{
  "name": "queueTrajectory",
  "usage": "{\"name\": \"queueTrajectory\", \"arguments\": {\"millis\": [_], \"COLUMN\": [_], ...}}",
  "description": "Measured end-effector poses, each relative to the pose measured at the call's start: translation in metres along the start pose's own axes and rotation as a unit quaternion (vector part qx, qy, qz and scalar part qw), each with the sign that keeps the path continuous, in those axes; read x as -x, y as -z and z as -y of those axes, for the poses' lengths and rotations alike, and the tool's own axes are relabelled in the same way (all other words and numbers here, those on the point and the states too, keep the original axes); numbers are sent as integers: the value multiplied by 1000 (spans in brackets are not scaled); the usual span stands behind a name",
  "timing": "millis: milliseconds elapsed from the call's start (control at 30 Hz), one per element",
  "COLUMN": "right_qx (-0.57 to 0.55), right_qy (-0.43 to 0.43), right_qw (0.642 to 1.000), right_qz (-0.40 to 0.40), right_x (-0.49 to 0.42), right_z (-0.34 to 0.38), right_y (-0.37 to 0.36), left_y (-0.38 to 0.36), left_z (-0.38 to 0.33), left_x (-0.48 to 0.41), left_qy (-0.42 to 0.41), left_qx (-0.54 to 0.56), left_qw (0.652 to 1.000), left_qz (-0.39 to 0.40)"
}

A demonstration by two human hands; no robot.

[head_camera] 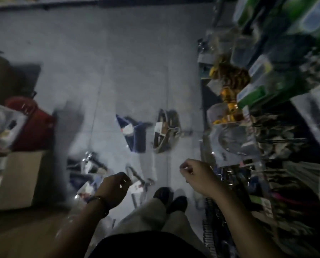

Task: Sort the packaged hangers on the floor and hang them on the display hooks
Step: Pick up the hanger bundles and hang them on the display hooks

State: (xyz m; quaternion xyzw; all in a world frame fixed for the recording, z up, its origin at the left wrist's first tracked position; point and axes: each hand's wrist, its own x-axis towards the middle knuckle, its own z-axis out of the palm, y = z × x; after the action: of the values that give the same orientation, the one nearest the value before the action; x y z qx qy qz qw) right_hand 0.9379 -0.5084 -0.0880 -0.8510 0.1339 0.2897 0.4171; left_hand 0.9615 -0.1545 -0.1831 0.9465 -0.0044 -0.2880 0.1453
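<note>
Hands: your left hand and right hand hang loosely curled; neither seems to hold anything, though blur leaves that uncertain.
Hangers: packaged hangers lie scattered on the floor, ahead and below.
Nearest: the pack just beyond your left hand.
Long axis: cannot tell; blurred.
Hooks: display rack on your right.

We're seeing grey floor, navy pack, tan pack, red bin, brown box, green boxes, black shoes, beige trousers.
</note>
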Motion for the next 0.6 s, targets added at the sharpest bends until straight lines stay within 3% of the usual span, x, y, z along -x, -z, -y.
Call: {"name": "queueTrajectory", "arguments": {"millis": [100,267,467,600], "right_qx": [47,109,127,116], "right_qy": [-10,-29,-64,-109], "right_qw": [998,985,978,976], "right_qz": [43,133,154,148], "right_x": [-23,-57,-90,-122], "right_z": [8,23,29,23], "right_y": [-33,-82,-141,-207], "left_y": [31,35,30,2], "left_z": [-29,-19,30,101], "left_x": [40,45,39,28], "left_qy": [15,54,93,111], "left_qx": [41,92,137,145], "left_qw": [999,994,984,979], "left_qz": [6,35,63,94]}}
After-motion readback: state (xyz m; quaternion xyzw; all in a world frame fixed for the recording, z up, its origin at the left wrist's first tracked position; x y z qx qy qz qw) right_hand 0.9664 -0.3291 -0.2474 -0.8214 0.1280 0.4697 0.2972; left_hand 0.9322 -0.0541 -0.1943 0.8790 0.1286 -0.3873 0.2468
